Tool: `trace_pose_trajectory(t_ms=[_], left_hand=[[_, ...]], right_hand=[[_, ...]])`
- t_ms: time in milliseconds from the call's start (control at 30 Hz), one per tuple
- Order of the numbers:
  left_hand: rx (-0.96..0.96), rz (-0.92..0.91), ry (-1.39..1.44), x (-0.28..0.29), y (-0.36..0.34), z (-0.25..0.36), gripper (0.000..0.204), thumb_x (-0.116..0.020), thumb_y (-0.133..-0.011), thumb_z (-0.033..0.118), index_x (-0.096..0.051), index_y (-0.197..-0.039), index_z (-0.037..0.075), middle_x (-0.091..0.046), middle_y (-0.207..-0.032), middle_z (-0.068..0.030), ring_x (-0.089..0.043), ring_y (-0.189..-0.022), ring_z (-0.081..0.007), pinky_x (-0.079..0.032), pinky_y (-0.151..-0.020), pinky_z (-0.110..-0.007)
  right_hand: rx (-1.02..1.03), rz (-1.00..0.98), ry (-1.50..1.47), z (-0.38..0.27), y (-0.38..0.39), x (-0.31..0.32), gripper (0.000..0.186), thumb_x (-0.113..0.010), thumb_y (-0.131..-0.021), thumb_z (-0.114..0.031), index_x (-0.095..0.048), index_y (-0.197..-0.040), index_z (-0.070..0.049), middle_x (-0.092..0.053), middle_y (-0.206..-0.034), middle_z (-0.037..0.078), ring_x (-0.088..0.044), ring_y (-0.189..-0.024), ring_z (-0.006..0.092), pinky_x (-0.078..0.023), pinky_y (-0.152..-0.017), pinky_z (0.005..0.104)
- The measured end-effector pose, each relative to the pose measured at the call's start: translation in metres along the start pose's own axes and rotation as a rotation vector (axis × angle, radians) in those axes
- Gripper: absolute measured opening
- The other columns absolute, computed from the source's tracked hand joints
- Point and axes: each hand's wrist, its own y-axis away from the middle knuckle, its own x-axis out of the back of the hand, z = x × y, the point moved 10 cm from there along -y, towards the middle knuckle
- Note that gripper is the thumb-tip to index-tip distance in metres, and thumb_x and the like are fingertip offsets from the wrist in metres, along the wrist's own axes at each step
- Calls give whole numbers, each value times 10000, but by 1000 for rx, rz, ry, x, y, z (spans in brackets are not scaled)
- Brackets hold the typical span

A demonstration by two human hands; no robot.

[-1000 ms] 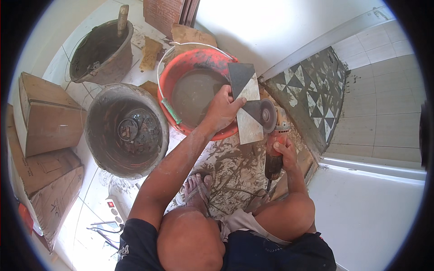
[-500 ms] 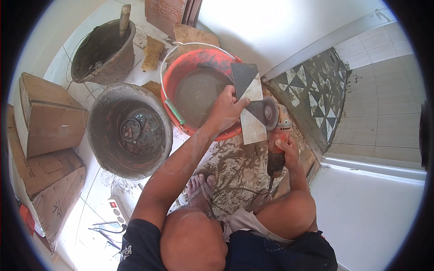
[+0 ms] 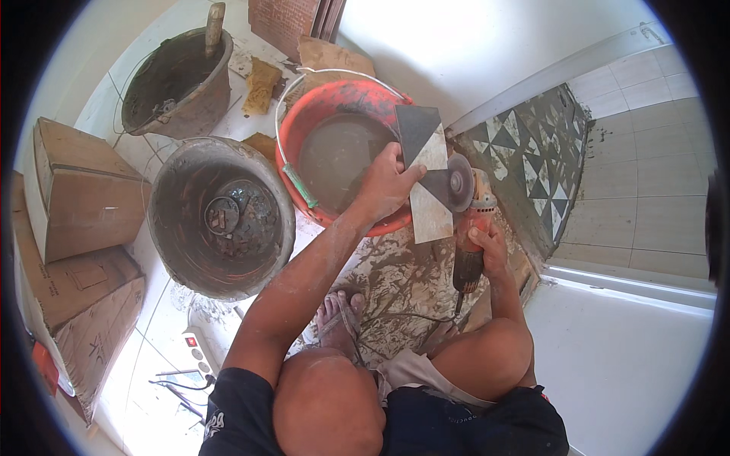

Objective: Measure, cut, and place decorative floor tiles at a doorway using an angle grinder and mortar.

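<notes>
Left hand [image 3: 386,185] is clamped round a patterned tile [image 3: 426,171], holding it over the orange bucket [image 3: 304,121]; right hand [image 3: 487,245] has its fingers wrapped tight on the angle grinder [image 3: 465,220]. The grinder's disc is touching the tile's right edge; grey mortar bucket [image 3: 220,216] sits just left.

The left arm stretches forward, nearly straight, dusted pale, and the left hand [image 3: 386,185] is closed with thumb and fingers pinched together. The right forearm rises short from the bent knee, the right hand [image 3: 487,245] wrapped in a fist-like grip.
</notes>
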Motion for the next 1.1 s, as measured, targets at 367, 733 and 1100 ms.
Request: trace_pose_trajectory(t_ms=[367, 733, 1100], left_hand=[[13, 2, 7, 0, -2, -8, 313, -669, -967, 105, -493, -1192, -23, -719, -914, -125, -688, -697, -140, -524, -553, -303], [3, 18, -49, 4, -4, -8, 321, -688, -953, 118, -510, -1179, -25, -720, -909, -128, -675, -694, -137, -511, -558, -310], [-6, 29, -65, 3, 2, 3, 340, -694, -937, 143, -529, -1178, -30, -731, -974, -153, -717, -854, -191, -545, -753, -355]], right_hand=[[22, 21, -6, 1, -5, 3, 395, -718, -918, -165, -591, -1255, -3, -686, -1092, 69, -663, -942, 147, -528, -868, 311], [25, 18, -12, -7, -14, -1, 370, -712, -933, -170, -598, -1247, -13, -681, -1075, 55, -652, -921, 130, -519, -839, 293], [13, 6, -38, -14, -21, -6, 384, -716, -933, -185, -600, -1260, -19, -683, -1099, 51, -659, -957, 141, -521, -879, 309]])
